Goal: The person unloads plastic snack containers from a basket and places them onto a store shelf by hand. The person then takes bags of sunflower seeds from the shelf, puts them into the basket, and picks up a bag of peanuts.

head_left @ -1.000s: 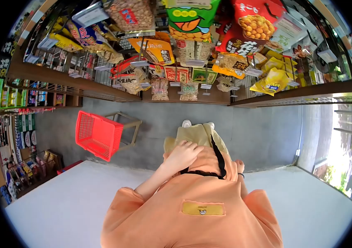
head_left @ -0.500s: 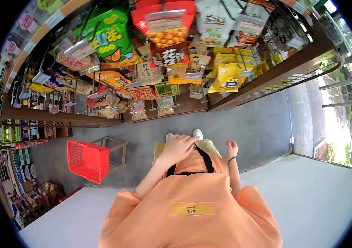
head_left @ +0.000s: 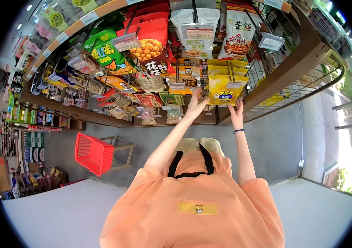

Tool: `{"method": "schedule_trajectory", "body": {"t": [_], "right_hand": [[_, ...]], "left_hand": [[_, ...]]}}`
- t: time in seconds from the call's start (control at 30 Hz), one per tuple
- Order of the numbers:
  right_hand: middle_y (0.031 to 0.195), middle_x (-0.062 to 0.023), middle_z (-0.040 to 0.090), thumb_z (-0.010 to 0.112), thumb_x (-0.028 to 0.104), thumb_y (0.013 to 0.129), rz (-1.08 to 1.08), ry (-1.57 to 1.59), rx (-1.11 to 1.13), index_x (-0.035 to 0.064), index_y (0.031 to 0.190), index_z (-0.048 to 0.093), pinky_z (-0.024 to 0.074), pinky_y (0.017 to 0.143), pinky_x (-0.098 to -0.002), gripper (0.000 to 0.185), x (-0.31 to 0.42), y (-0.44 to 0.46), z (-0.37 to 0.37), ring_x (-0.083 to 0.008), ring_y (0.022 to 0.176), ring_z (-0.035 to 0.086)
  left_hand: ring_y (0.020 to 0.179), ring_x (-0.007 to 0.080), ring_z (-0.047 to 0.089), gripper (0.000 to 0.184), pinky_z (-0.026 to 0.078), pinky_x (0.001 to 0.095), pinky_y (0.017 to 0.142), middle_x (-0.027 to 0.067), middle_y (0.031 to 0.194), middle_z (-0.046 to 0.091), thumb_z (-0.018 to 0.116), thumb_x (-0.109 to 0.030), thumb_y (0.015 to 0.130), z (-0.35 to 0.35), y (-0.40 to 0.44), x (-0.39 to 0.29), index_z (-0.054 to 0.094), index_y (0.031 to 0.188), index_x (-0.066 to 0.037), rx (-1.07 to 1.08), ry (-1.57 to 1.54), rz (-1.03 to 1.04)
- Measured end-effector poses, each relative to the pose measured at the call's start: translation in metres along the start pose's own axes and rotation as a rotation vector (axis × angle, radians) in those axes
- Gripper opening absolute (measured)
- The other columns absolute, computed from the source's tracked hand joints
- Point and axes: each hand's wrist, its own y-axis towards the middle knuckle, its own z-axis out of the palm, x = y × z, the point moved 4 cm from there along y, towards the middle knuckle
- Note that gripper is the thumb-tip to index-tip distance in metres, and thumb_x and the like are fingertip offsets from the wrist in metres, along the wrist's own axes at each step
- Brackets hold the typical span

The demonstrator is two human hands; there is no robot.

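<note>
A yellow snack bag (head_left: 225, 91) hangs at the front of a row of similar bags on a shelf hook. At its left side is my left hand (head_left: 196, 106), fingers stretched upward and thumb pointing toward the bag's edge. My right hand (head_left: 236, 110), with a dark band at the wrist, is raised to the bag's lower right corner. Its thumb and fingers are apart and appear to touch the bag's edge.
Other snack bags hang around it, including a red bag (head_left: 151, 49), a green bag (head_left: 109, 51) and a white bag (head_left: 237, 35). A red basket (head_left: 95, 153) rests by a stool (head_left: 124, 152) to the left. A wire side panel (head_left: 296, 84) borders the shelf's right.
Both my hands have risen from near my waist to the yellow snack bag, one on each side. The view has shifted and the shelf appears closer.
</note>
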Motion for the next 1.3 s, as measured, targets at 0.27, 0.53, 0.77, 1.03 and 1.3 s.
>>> {"method": "schedule_trajectory", "body": {"t": [0.27, 0.53, 0.77, 1.03, 1.3], "right_hand": [[0.124, -0.0143, 0.038, 0.058, 0.026, 0.08, 0.221, 0.139, 0.184, -0.0014, 0.128, 0.024, 0.03, 0.093, -0.0307, 0.065, -0.01, 0.013, -0.008, -0.0205, 0.112, 0.04], [0.114, -0.0092, 0.048, 0.056, 0.037, 0.08, 0.371, 0.139, 0.267, 0.0031, 0.121, 0.034, 0.0366, 0.087, -0.0326, 0.058, -0.024, 0.014, -0.013, -0.0183, 0.105, 0.046], [0.104, -0.0056, 0.053, 0.059, 0.034, 0.079, 0.412, 0.272, 0.26, 0.0023, 0.114, 0.038, 0.0401, 0.082, -0.0288, 0.052, -0.013, 0.006, -0.013, -0.0137, 0.097, 0.05], [0.101, -0.0041, 0.055, 0.057, 0.023, 0.082, 0.316, 0.298, 0.315, 0.0003, 0.107, 0.049, 0.0413, 0.078, -0.0232, 0.035, 0.008, -0.006, -0.017, -0.0095, 0.092, 0.051], [0.097, -0.0027, 0.056, 0.056, 0.018, 0.082, 0.308, 0.409, 0.217, 0.0007, 0.105, 0.05, 0.0437, 0.072, -0.0207, 0.03, 0.037, -0.033, -0.022, -0.0082, 0.088, 0.053]], "left_hand": [[0.122, 0.0212, 0.027, 0.086, 0.02, 0.0322, 0.1, 0.0162, 0.131, 0.027, 0.061, -0.038, 0.075, 0.022, 0.016, 0.032, 0.008, 0.132, -0.003, 0.03, -0.243, -0.219], [0.116, 0.0232, 0.035, 0.085, 0.028, 0.0312, 0.095, 0.0186, 0.124, 0.036, 0.065, -0.043, 0.07, 0.021, 0.011, 0.025, 0.022, 0.128, 0.002, 0.077, -0.104, -0.145], [0.104, 0.0178, 0.045, 0.077, 0.035, 0.0267, 0.088, 0.0129, 0.114, 0.046, 0.064, -0.041, 0.072, 0.022, -0.003, -0.001, 0.028, 0.125, 0.003, 0.145, 0.021, -0.12], [0.101, 0.0123, 0.046, 0.057, 0.036, 0.0246, 0.085, 0.0071, 0.114, 0.048, 0.057, -0.037, 0.08, 0.034, -0.021, -0.01, 0.039, 0.121, -0.002, 0.21, -0.12, -0.099], [0.095, 0.0095, 0.049, 0.049, 0.038, 0.0233, 0.082, 0.0048, 0.105, 0.053, 0.056, -0.034, 0.081, 0.045, -0.041, -0.012, 0.044, 0.116, -0.001, 0.07, -0.162, -0.131]]}}
